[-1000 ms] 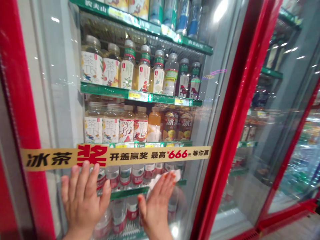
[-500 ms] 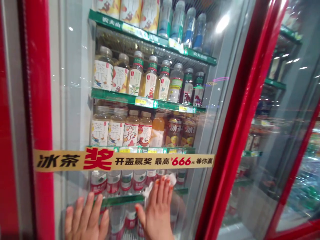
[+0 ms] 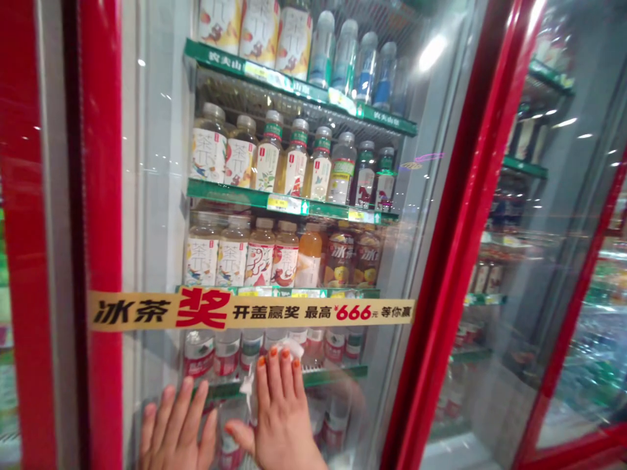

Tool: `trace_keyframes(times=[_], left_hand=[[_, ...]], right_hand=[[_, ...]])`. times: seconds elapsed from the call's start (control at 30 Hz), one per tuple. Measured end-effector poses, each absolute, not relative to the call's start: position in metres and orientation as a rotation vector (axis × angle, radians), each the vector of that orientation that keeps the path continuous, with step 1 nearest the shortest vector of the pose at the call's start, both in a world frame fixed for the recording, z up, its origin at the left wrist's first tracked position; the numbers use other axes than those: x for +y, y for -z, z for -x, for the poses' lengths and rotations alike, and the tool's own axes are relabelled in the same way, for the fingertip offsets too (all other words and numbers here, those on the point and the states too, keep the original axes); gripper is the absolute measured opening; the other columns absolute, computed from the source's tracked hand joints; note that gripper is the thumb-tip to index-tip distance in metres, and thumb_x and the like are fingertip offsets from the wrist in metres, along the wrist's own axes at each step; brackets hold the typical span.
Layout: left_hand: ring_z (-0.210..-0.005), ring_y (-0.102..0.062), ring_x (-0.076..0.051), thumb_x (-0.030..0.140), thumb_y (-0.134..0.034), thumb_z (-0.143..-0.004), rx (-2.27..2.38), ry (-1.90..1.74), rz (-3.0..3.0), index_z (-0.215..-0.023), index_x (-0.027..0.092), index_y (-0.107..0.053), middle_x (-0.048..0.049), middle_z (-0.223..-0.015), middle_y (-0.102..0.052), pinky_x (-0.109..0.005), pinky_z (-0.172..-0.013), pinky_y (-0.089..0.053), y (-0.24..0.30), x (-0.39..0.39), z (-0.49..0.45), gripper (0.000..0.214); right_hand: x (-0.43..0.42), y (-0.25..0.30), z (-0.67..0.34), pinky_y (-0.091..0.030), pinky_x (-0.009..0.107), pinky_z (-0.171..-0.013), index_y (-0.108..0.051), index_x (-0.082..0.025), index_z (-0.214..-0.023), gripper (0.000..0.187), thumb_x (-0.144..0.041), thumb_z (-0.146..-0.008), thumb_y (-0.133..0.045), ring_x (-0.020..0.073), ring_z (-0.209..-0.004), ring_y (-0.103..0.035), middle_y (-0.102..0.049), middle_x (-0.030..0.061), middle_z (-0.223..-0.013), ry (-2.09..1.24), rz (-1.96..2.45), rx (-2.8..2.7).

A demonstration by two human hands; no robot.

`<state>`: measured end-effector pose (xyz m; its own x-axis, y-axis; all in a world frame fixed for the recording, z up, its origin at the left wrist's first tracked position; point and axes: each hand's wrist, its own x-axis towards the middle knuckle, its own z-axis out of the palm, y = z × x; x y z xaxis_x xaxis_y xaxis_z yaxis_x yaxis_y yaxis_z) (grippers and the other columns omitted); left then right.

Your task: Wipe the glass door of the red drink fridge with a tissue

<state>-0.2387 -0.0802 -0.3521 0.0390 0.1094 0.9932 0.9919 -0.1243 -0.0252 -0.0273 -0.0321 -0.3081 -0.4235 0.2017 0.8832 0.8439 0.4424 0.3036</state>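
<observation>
In the lower middle of the head view, my right hand [image 3: 281, 408] lies flat on a cooler's glass door [image 3: 416, 196]. Under its stretched fingers it presses a crumpled white tissue [image 3: 295, 349] to the glass; bits of it stick out past the fingertips and by the thumb. To the left, my left hand [image 3: 179, 427] rests with straight fingers on the same door, holding nothing. A yellow banner strip [image 3: 259, 313] with black and red lettering crosses the glass just above both hands. Behind the pane, bottled drinks [image 3: 294, 258] stand on green-edged shelves.
Red door frames [image 3: 455, 228] border the glass on either side. A second cooler door with bottles [image 3: 490, 274] is at the right. Ceiling lights reflect off the panes. A green shelf edge [image 3: 333, 377] runs behind my right hand.
My right hand has slid left across the glass with the tissue, closer to my left hand. My left hand stays on the door. The view has shifted slightly.
</observation>
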Motion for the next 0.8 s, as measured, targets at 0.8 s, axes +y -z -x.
trace_keyframes(times=[0.8], left_hand=[[-0.176,-0.017,-0.026,0.019,-0.064,-0.095,-1.306,1.219,1.282,-0.176,0.015,-0.024,-0.0128,-0.186,-0.021,-0.048,-0.147,-0.013,0.385,-0.08,0.26,0.09]], right_hand=[[-0.026,0.255,0.018,-0.027,0.079,-0.132,-0.001,-0.006,-0.178,0.097,-0.068,-0.112,-0.036,0.0471,-0.175,0.0,0.002,0.0239,-0.187,0.819,1.026,-1.656]])
